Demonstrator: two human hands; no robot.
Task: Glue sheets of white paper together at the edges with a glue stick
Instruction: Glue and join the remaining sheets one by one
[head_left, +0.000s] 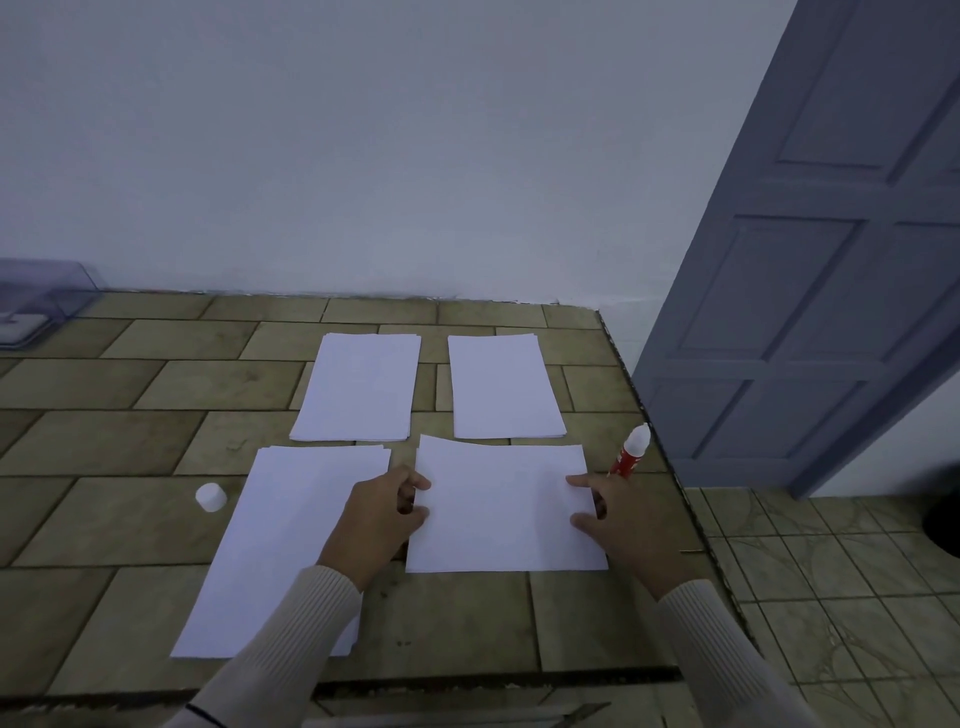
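White paper sheet (501, 514): light, limp, probably quick to crease; hold it by opposite edges.
Left hand (382, 519): you pinch its left edge.
Right hand (618, 512): you pinch its right edge.

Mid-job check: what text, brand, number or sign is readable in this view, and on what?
No text can be read.
Glue stick: red label, any print too blurred to read.
Held sheet and other paper stacks: blank.
White cap: no marking visible.
Clear box: nothing legible.
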